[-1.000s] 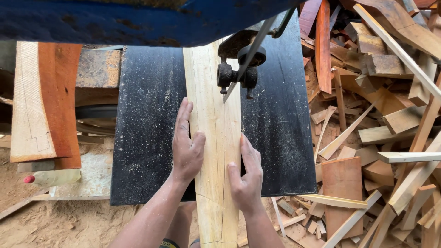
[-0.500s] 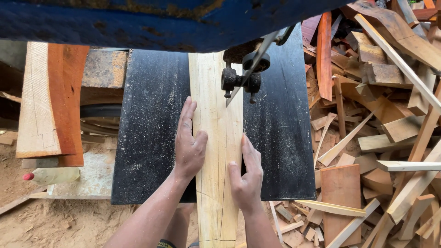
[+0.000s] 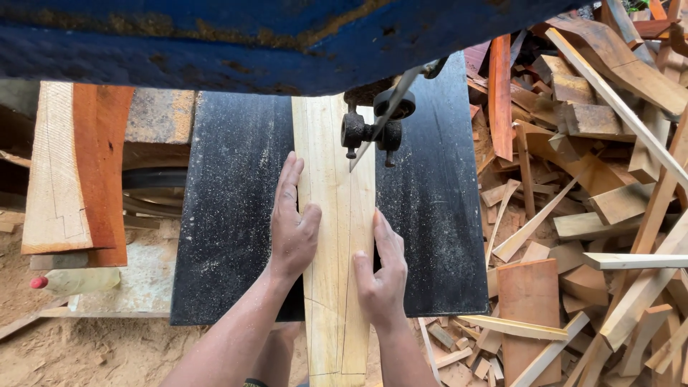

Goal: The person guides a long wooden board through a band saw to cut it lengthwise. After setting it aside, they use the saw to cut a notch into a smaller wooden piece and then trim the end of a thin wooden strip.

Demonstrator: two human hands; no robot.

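My left hand (image 3: pixel 292 228) and right hand (image 3: pixel 382 276) press flat, fingers spread, on the pale board (image 3: pixel 334 215), gripping nothing. It lies lengthwise on the black table (image 3: pixel 229 215); the blade (image 3: pixel 369 140), probably touching, stands ahead.

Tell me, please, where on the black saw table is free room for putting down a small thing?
Two free patches on the saw table: left of the left hand, and right of the right hand, below the blade guide. The pale plank fills the middle. The offcut pile to the right is crowded.
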